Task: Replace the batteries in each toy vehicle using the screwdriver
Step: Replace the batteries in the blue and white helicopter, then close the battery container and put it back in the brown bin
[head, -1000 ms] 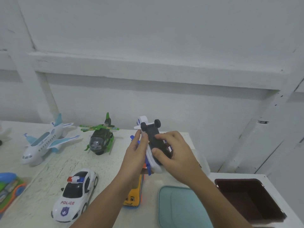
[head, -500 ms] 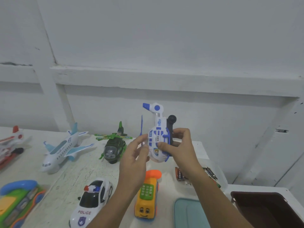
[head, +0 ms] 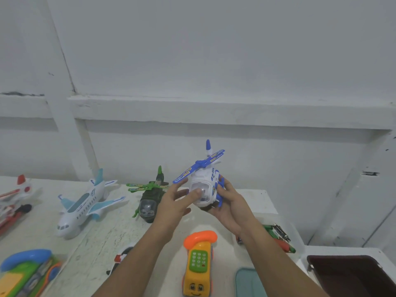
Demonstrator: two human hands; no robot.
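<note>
While the white helicopter (head: 204,185) hangs upright above the tabletop (head: 107,232), nose toward the person, tail away, the right hand (head: 230,202) cups its side; the left hand (head: 173,200), fingers spread, touches its canopy

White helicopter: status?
Right hand grips white helicopter, upright. Left hand open, thumb on canopy. No screwdriver in view.

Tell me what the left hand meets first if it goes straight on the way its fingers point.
The white and blue helicopter held in the right hand: the left hand points at its clear nose, fingertips at or near it; depth unclear.
</note>
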